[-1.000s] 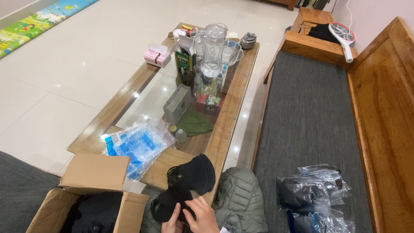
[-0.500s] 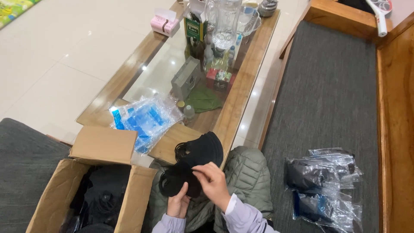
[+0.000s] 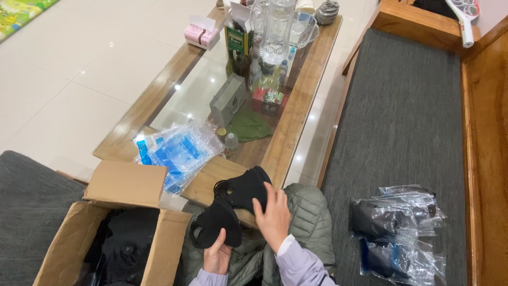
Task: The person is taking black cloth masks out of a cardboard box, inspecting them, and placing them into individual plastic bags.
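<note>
I hold a black fabric piece with elastic loops (image 3: 228,209), like a face mask or pad, over my lap. My left hand (image 3: 217,255) grips its lower end from beneath. My right hand (image 3: 273,214) lies on its upper right part, fingers curled over the edge. Under my hands is a grey-green quilted jacket (image 3: 312,222). An open cardboard box (image 3: 124,185) with dark items inside stands at my left. A stack of clear plastic bags with blue print (image 3: 177,151) lies on the near end of the table.
A wooden glass-topped coffee table (image 3: 296,106) carries a glass jug (image 3: 275,29), a green carton, a pink box (image 3: 201,36), a grey box and a green cloth. To my right, a grey-cushioned wooden bench (image 3: 402,106) holds bagged black items (image 3: 397,233).
The view has tilted downward and closer to my lap. My right hand has shifted up onto the upper part of the black piece; my left hand stays under it.
</note>
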